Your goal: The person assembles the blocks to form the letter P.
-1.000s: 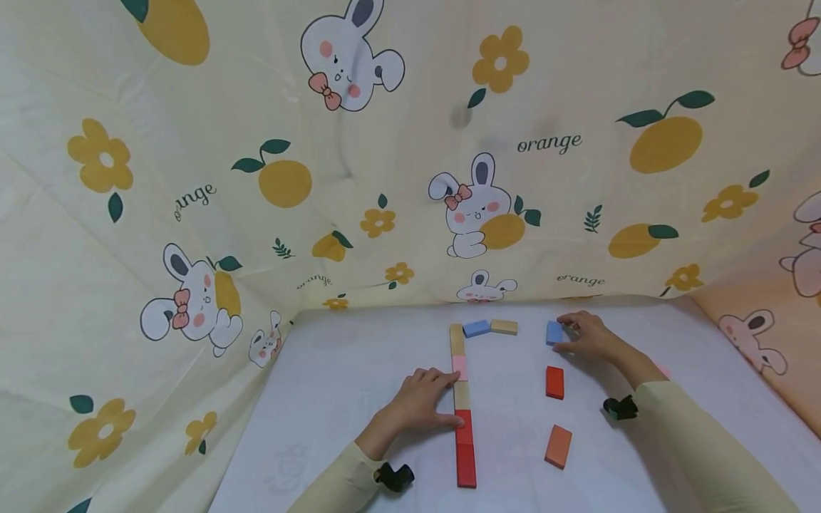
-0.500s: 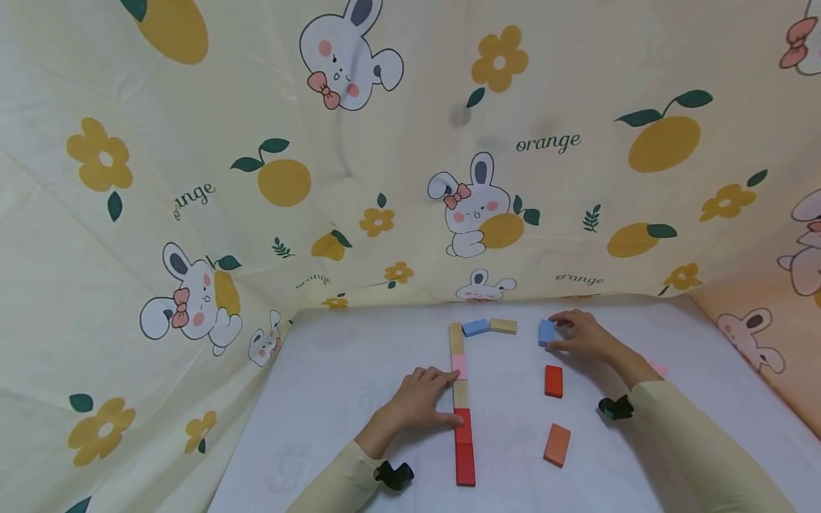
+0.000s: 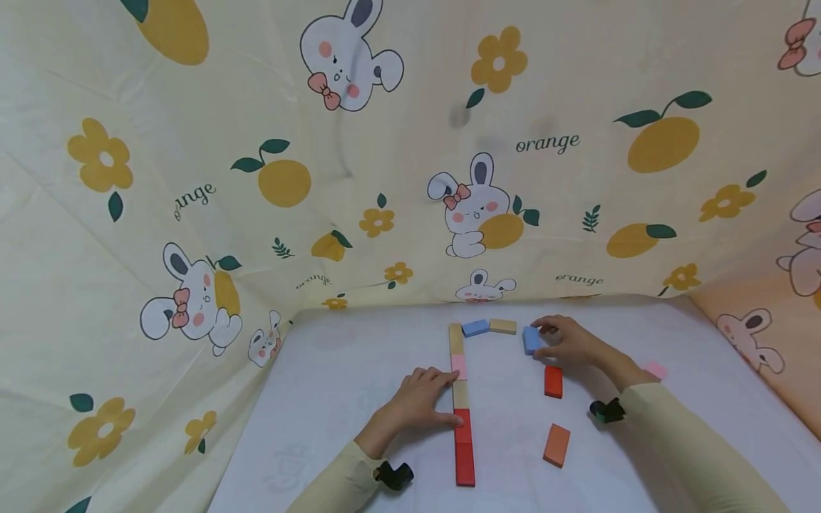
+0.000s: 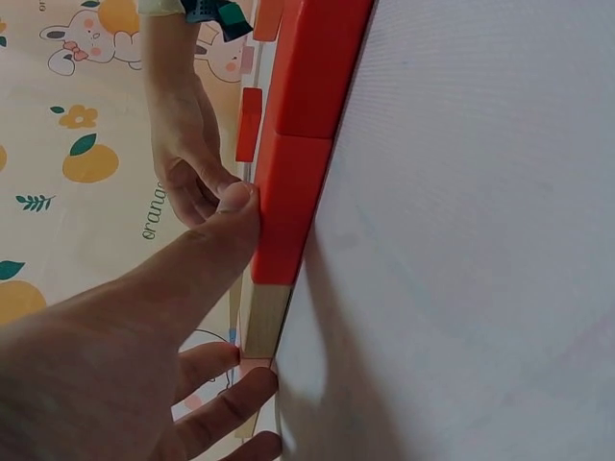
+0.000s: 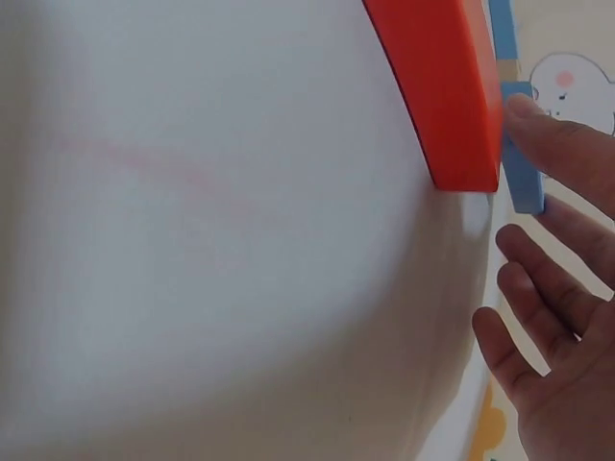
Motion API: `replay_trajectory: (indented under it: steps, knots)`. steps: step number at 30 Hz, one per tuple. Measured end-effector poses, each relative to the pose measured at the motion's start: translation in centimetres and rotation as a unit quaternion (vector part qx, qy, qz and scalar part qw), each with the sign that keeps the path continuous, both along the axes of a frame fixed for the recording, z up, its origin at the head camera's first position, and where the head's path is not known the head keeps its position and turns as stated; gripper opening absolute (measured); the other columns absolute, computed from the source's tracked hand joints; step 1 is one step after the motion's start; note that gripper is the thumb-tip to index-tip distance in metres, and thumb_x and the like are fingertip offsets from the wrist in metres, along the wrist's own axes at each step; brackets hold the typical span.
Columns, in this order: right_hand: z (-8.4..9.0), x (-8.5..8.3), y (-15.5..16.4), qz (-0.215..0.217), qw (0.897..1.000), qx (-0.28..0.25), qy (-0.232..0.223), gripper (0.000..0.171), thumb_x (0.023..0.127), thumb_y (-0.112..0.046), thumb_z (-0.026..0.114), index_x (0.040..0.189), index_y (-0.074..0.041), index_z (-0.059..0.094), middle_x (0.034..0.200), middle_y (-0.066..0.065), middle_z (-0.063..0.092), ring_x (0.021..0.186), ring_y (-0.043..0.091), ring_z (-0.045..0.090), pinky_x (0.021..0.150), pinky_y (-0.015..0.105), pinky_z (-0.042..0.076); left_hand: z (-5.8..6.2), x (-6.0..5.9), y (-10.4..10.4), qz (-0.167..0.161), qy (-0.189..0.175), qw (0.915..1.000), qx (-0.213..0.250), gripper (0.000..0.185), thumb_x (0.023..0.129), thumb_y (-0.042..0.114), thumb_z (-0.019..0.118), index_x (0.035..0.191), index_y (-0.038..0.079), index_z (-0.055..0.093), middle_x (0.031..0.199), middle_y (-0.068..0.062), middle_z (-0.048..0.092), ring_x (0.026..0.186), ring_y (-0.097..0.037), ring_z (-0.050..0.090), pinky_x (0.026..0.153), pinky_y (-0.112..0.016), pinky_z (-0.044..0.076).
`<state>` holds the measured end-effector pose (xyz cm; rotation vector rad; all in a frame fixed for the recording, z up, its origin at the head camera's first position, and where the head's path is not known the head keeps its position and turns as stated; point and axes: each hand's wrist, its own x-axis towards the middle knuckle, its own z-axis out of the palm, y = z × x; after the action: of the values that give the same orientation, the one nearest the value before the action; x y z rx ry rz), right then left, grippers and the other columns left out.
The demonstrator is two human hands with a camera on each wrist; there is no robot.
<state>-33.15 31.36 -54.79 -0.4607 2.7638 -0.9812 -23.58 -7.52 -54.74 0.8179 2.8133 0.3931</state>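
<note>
Row of blocks (image 3: 461,406) runs 12-to-6 on the table (image 3: 333,399); left hand (image 3: 415,406), fingers straight, presses its 9 o'clock side. Right hand (image 3: 567,340) pinches a blue block (image 3: 531,339), at 12 o'clock of a red block (image 3: 554,381).

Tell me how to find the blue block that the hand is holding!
Look at the white table, at its far edge under the bunny cloth. The right hand pinches a blue block. The other blue block sits untouched by the long line.
</note>
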Motion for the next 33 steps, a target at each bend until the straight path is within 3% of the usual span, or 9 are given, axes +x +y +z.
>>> replay_trajectory:
  steps: [33]
  knots:
    - [-0.25, -0.73, -0.89, 0.005, 0.998, 0.039, -0.049, 0.069, 0.091, -0.028, 0.088, 0.150, -0.009, 0.059, 0.134, 0.018, 0.058, 0.126, 0.039, 0.053, 0.106, 0.060, 0.052, -0.05, -0.14, 0.11, 0.005, -0.004, 1.0000, 0.000, 0.094, 0.085, 0.069, 0.081, 0.163, 0.028, 0.048, 0.149, 0.001, 0.058, 0.136, -0.024, 0.049, 0.112, -0.046, 0.045]
